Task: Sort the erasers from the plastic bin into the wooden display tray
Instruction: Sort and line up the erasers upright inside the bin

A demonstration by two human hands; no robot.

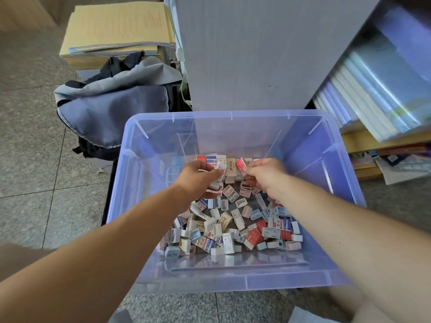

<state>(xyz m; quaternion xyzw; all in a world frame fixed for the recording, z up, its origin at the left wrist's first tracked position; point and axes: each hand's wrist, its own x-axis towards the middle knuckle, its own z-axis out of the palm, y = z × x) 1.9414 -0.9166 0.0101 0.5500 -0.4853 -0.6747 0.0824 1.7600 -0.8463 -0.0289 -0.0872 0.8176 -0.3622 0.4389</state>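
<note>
A clear bluish plastic bin (235, 279) stands on the floor and holds several small erasers (235, 224) in red, white, blue and beige wrappers. Both of my arms reach into it. My left hand (198, 177) grips several erasers at once, a white one (220, 167) showing at its fingertips. My right hand (265, 174) pinches a red-wrapped eraser (240, 164) between thumb and fingers. A row of erasers (224, 160) stands upright just beyond both hands. No wooden display tray is in view.
A grey and black backpack (112, 106) lies on the tiled floor left of the bin. Behind it sits a stack of tan paper pads (116, 26). A grey panel (256, 47) rises behind the bin, with shelves of wrapped books (373, 89) at right.
</note>
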